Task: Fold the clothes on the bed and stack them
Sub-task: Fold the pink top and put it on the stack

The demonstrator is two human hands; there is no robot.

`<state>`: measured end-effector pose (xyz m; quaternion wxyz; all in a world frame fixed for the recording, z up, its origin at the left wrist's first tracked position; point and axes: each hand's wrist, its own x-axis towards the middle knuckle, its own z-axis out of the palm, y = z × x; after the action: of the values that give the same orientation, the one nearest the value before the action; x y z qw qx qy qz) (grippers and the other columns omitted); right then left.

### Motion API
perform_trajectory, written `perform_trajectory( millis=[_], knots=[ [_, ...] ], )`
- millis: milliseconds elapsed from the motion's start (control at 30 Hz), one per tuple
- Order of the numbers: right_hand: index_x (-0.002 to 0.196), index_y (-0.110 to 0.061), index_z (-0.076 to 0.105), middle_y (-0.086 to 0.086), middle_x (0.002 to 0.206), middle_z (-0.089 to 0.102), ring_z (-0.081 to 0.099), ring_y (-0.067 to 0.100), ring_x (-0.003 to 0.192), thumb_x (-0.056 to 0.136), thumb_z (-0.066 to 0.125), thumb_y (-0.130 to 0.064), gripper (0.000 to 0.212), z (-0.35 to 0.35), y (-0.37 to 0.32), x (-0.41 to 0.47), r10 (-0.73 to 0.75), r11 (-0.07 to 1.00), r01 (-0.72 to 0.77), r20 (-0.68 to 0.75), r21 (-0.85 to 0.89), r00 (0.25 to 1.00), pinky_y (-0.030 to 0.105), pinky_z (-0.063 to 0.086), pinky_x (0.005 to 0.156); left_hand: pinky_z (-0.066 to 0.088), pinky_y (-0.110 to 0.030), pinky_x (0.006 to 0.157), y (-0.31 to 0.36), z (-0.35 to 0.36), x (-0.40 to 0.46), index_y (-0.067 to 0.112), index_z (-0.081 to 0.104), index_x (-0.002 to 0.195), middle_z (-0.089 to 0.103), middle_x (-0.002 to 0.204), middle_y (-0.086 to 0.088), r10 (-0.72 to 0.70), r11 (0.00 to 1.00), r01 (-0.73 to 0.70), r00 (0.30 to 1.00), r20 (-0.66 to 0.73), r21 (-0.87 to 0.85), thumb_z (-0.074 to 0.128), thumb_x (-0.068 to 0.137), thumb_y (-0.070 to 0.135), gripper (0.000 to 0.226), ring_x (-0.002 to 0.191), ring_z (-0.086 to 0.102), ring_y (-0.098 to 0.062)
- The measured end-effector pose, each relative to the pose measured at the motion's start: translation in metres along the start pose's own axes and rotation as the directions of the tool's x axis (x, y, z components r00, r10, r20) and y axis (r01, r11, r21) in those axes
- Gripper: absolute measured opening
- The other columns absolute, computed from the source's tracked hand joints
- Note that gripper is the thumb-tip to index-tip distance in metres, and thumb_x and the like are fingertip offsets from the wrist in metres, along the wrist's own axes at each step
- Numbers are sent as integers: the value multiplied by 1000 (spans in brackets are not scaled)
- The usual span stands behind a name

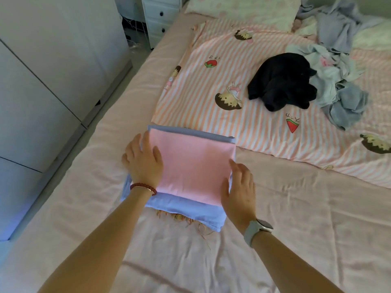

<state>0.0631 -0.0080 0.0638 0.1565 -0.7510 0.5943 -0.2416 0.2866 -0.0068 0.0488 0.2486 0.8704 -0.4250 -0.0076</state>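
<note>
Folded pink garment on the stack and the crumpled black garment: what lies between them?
Head view: only bedding lies between the folded pink garment and crumpled black garment: the blue folded piece's edge, then the pink-striped cartoon-print quilt.

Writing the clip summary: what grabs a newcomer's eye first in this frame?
First, the folded pink garment stacked on a folded blue garment near the middle of the bed, with the left hand and right hand lying flat on its two sides. Next, the crumpled black garment further back on the striped cartoon duvet, beside a loose pile of light blue clothes at the right.
</note>
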Motion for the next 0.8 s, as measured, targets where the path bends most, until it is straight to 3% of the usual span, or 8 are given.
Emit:
perform_trajectory(
  millis=[33,67,133,200,333,500,633,800],
  knots=[
    [134,-10,47,18,130,50,50,36,117,84,58,-10,51,3,-2,1,-143,980,146,32,-136,989,50,42,96,30,-55,99,3,2,-5,11,43,137,41,141,-19,162,985,-164,986,27,53,47,90,19,47,127,38,-40],
    [138,-15,43,18,140,42,42,35,128,86,56,-16,54,5,-5,4,-184,951,220,173,-216,967,52,35,102,26,-56,103,4,5,-8,15,39,140,35,146,-17,265,955,-281,953,146,98,46,92,24,49,133,32,-38],
    [147,-27,20,4,157,7,7,24,144,95,40,-33,56,10,-5,12,-75,934,219,444,-281,893,49,15,113,16,-53,110,2,12,-10,26,20,147,13,156,-7,276,914,-374,858,433,159,36,96,36,55,142,13,-31],
    [148,-31,6,-4,157,-9,-9,18,144,97,30,-40,57,11,-1,16,-6,931,207,554,-300,833,45,8,115,13,-53,112,-3,15,-6,32,10,147,3,157,-2,226,907,-380,805,549,184,33,95,43,58,143,4,-27],
    [148,-29,14,-3,157,-1,-8,18,144,98,32,-36,54,-19,-6,11,-70,960,191,486,-205,871,40,3,115,5,-56,112,17,-12,-11,32,13,148,4,158,-3,202,948,-296,841,501,115,38,95,45,60,144,2,-29],
    [146,-25,27,-6,155,16,0,14,144,99,34,-29,48,-92,5,-20,39,990,15,383,-138,923,38,5,116,8,-53,112,72,-65,-63,24,18,148,10,156,-6,218,970,-242,883,417,6,43,94,42,63,143,7,-27],
    [141,-26,35,-7,149,33,13,13,142,99,34,-29,43,-176,46,-69,156,987,-139,284,-81,946,37,7,116,12,-51,113,138,-97,-127,24,16,148,14,155,-2,342,916,-401,817,463,31,40,94,44,62,142,11,-23],
    [134,-21,47,5,129,57,50,24,120,98,38,-24,37,-297,128,-157,357,928,-370,190,36,914,32,39,100,9,-52,112,251,-112,-236,23,19,147,17,154,-2,502,824,-565,691,520,-44,40,94,42,59,142,12,-22]
  ],
)
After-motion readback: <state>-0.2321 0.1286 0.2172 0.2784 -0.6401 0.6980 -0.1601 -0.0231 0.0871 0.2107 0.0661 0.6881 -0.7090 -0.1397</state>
